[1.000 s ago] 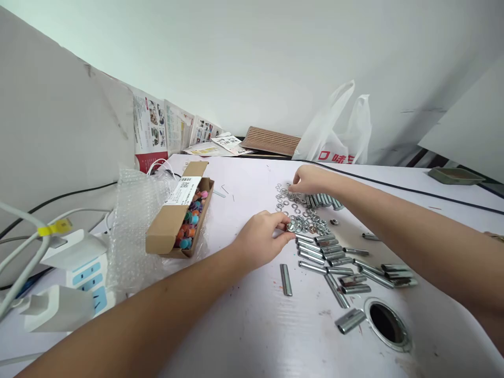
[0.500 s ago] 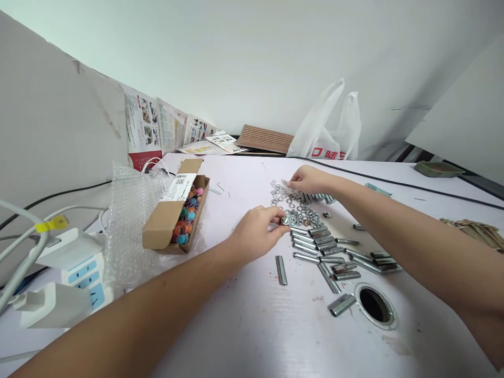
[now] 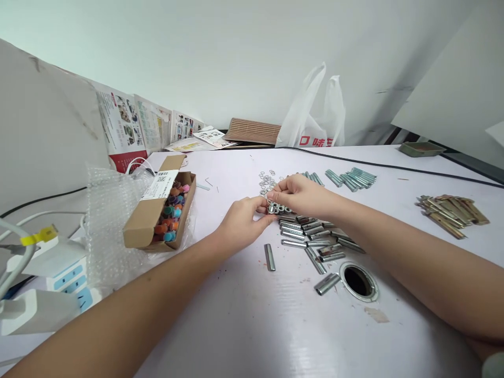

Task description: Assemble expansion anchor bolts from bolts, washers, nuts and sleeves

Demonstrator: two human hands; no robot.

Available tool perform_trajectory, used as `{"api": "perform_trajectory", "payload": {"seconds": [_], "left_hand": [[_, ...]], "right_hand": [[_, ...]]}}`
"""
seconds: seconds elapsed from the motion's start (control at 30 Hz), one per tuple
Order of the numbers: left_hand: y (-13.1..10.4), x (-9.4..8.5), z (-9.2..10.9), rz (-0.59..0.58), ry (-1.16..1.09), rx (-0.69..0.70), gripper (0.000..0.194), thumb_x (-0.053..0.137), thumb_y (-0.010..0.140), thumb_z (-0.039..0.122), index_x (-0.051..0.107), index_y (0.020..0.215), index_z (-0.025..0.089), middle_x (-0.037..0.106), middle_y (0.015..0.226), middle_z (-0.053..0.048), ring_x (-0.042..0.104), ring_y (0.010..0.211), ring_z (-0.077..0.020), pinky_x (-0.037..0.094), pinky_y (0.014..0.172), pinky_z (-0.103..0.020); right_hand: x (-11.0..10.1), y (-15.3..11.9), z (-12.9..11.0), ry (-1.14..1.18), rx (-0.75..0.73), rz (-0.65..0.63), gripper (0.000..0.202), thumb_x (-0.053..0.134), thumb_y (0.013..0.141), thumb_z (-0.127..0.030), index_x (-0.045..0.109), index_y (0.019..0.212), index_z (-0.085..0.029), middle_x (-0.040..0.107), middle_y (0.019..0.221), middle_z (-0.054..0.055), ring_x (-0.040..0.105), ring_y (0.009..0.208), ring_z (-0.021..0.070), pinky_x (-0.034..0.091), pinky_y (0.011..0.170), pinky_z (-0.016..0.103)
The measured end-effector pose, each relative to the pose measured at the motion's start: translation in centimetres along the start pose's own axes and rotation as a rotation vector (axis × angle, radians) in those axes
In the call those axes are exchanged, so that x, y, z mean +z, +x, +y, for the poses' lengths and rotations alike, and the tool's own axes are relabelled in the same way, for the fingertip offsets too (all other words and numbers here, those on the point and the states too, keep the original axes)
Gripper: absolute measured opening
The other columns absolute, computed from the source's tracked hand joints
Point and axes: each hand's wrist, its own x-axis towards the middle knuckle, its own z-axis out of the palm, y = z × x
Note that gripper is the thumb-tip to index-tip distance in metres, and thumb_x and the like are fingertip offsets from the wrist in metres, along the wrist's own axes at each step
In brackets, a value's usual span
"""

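My left hand (image 3: 244, 223) is closed in a pinch at the near left edge of a pile of small metal parts. A small silver metal piece (image 3: 271, 209) shows at its fingertips, too small to name surely. My right hand (image 3: 297, 193) comes in from the right, thumb and finger pressed together right beside the left fingertips; what they hold, if anything, is hidden. Thin metal rings (image 3: 266, 182) lie loose behind the hands. Silver nuts (image 3: 281, 209) sit under the right hand. Several short metal tubes (image 3: 291, 231) lie just in front of them.
At left stands an open cardboard box (image 3: 136, 228) of colourful caps, on bubble wrap (image 3: 108, 236) near a power strip (image 3: 73, 278). A round hole (image 3: 356, 281) opens in the table. Zinc-coloured bolts (image 3: 358, 178), brassy bolts (image 3: 452, 212) and a white bag (image 3: 301, 121) are farther off.
My right hand has come from the far loose rings toward me, to my left hand's fingertips. The left hand stays pinched by the pile. The view has turned slightly right.
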Motion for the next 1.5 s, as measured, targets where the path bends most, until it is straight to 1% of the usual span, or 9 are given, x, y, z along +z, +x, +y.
{"api": "perform_trajectory", "payload": {"seconds": [0.27, 0.47, 0.6, 0.67, 0.87, 0.97, 1.17, 1.3, 1.5], "left_hand": [[0.0, 0.1, -0.1, 0.011, -0.032, 0.026, 0.011, 0.068, 0.082, 0.028, 0.066, 0.088, 0.019, 0.072, 0.087, 0.000, 0.065, 0.082, -0.0150, 0.048, 0.076, -0.026], [0.0, 0.2, -0.4, -0.019, -0.083, 0.014, 0.016, 0.067, 0.083, 0.030, 0.067, 0.095, 0.020, 0.073, 0.093, -0.001, 0.066, 0.087, -0.0156, 0.048, 0.078, -0.028], [-0.1, 0.2, -0.3, -0.015, -0.074, -0.025, 0.029, 0.067, 0.083, 0.033, 0.065, 0.110, 0.023, 0.073, 0.094, 0.000, 0.065, 0.087, -0.0159, 0.047, 0.083, -0.031], [-0.2, 0.2, -0.2, -0.004, -0.055, -0.030, 0.035, 0.066, 0.083, 0.033, 0.062, 0.118, 0.025, 0.072, 0.092, 0.001, 0.064, 0.086, -0.0157, 0.046, 0.083, -0.031], [-0.2, 0.0, -0.2, -0.011, -0.053, -0.046, 0.036, 0.066, 0.083, 0.036, 0.063, 0.117, 0.027, 0.072, 0.095, 0.001, 0.063, 0.088, -0.0161, 0.045, 0.083, -0.031], [-0.1, 0.1, -0.3, -0.017, -0.065, -0.031, 0.034, 0.066, 0.083, 0.036, 0.064, 0.116, 0.026, 0.072, 0.094, 0.001, 0.064, 0.090, -0.0170, 0.045, 0.084, -0.032], [-0.1, 0.2, -0.2, -0.017, -0.108, -0.010, 0.023, 0.064, 0.082, 0.030, 0.064, 0.103, 0.022, 0.071, 0.092, 0.002, 0.064, 0.087, -0.0154, 0.045, 0.077, -0.028], [-0.1, 0.2, 0.0, 0.006, -0.070, -0.002, 0.008, 0.063, 0.079, 0.023, 0.061, 0.085, 0.019, 0.069, 0.086, 0.003, 0.061, 0.079, -0.0133, 0.043, 0.068, -0.025], [-0.1, 0.1, 0.0, -0.005, -0.114, 0.013, 0.011, 0.062, 0.083, 0.027, 0.062, 0.091, 0.020, 0.071, 0.092, 0.002, 0.062, 0.082, -0.0135, 0.045, 0.073, -0.025]], "right_hand": [[-0.2, -1.0, 0.0, 0.032, 0.001, -0.058, 0.037, 0.062, 0.085, -0.048, 0.054, 0.066, -0.017, 0.032, 0.055, -0.003, 0.025, 0.050, 0.0086, 0.018, 0.047, 0.027], [-0.4, -1.2, -0.9, -0.019, 0.108, 0.040, 0.028, 0.059, 0.087, -0.046, 0.061, 0.083, -0.019, 0.039, 0.053, -0.002, 0.031, 0.046, 0.0103, 0.021, 0.044, 0.027], [-2.1, -1.6, -0.6, -0.094, 0.187, 0.122, 0.016, 0.052, 0.087, -0.031, 0.061, 0.096, -0.021, 0.059, 0.072, 0.006, 0.055, 0.064, 0.0189, 0.038, 0.051, 0.029], [-2.9, -2.0, -0.4, -0.172, 0.197, 0.101, 0.023, 0.051, 0.086, -0.027, 0.061, 0.107, -0.024, 0.064, 0.082, 0.007, 0.059, 0.074, 0.0220, 0.043, 0.056, 0.031], [-2.4, -2.8, -0.8, -0.170, -0.043, -0.028, 0.019, 0.052, 0.091, -0.031, 0.065, 0.102, -0.023, 0.058, 0.068, 0.001, 0.048, 0.057, 0.0152, 0.036, 0.049, 0.028], [-1.3, -2.7, -1.0, -0.148, -0.180, 0.000, 0.017, 0.055, 0.090, -0.032, 0.069, 0.096, -0.023, 0.055, 0.063, -0.001, 0.045, 0.055, 0.0129, 0.034, 0.049, 0.027], [0.2, -2.1, -0.2, -0.127, -0.400, 0.114, 0.014, 0.061, 0.088, -0.028, 0.072, 0.096, -0.024, 0.067, 0.097, 0.003, 0.060, 0.087, 0.0173, 0.047, 0.078, 0.032], [0.6, -1.5, 0.7, -0.151, -0.427, 0.049, 0.015, 0.065, 0.085, -0.028, 0.074, 0.096, -0.023, 0.066, 0.094, 0.003, 0.059, 0.086, 0.0165, 0.047, 0.080, 0.032], [0.8, -0.8, 1.5, 0.018, -0.456, 0.002, 0.020, 0.066, 0.086, -0.032, 0.074, 0.100, -0.020, 0.067, 0.093, 0.005, 0.062, 0.087, 0.0175, 0.048, 0.081, 0.033]]}}
